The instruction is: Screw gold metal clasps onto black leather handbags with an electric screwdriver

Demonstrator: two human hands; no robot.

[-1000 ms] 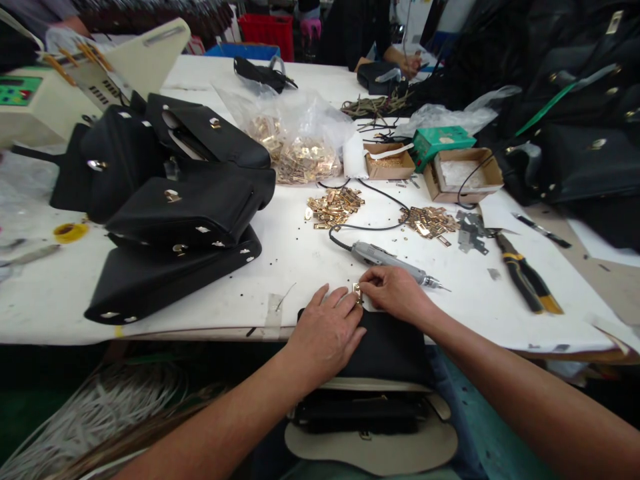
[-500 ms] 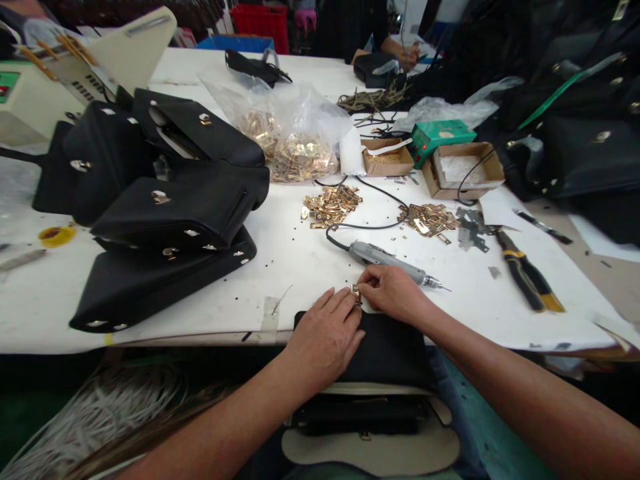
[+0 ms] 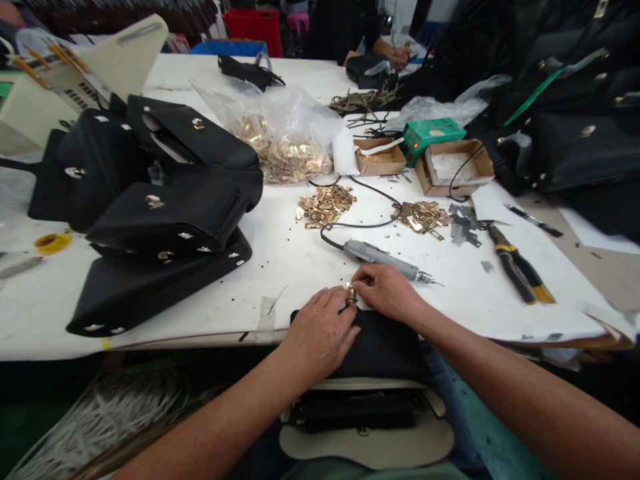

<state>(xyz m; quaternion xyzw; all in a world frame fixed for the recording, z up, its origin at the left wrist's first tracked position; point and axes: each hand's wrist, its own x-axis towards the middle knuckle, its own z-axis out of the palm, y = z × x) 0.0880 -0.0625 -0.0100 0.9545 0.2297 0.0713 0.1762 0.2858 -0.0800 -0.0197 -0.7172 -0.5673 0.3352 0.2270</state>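
Observation:
A black handbag (image 3: 385,347) lies in front of me at the table edge, its pale-lined opening facing my body. A small gold metal clasp plate (image 3: 351,291) stands at the far edge of its black flap. My right hand (image 3: 383,287) pinches this plate between thumb and fingertips. From the left, my left hand (image 3: 320,330) lies over the flap with bent fingers closed against the plate's side; its fingertips partly hide the plate. Just beyond both hands rests a grey electric screwdriver (image 3: 383,259) with its bit pointing right.
Finished-looking black bags (image 3: 170,207) are stacked on the left. Gold plates lie in a left pile (image 3: 327,205) and a right pile (image 3: 425,217). Pliers (image 3: 520,267), grey metal plates (image 3: 465,225), a green box (image 3: 433,137) and a screw carton (image 3: 380,160) are around. Another person's hand (image 3: 400,57) shows behind.
Both hands keep hold at the flap edge, with the plate a little more visible between them. The whole view has shifted slightly; the objects on the table stay in place.

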